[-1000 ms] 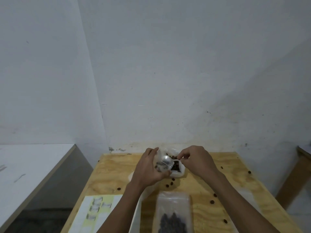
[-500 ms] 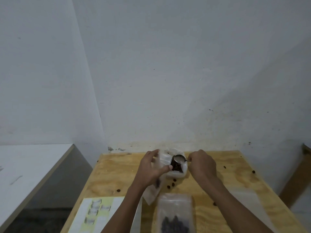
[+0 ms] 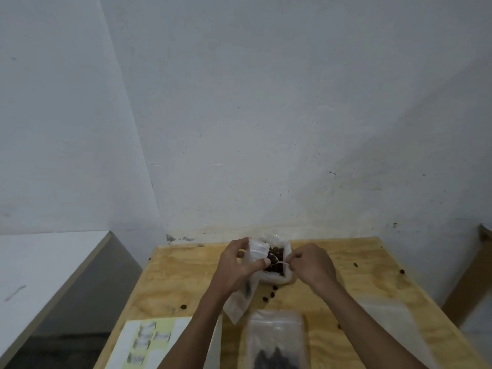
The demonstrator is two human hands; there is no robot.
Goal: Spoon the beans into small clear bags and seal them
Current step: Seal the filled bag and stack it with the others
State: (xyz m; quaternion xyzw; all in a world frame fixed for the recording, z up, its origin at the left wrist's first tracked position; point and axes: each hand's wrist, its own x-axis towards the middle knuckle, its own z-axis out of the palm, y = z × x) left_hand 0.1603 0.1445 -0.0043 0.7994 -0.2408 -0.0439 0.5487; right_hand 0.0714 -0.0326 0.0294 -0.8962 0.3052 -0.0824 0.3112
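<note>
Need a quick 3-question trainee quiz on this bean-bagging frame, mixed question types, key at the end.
1. True or false: the left hand holds a small clear bag.
2. Multiple choice: the right hand holds the spoon over: A) the white bag of beans; B) the paper sheet; C) the bare table.
3. Short answer: what lies near the front edge, between the forearms?

Key: 1 true. 2 A. 3 A clear bag with beans in it, flat on the table; whether it is sealed cannot be told.
</note>
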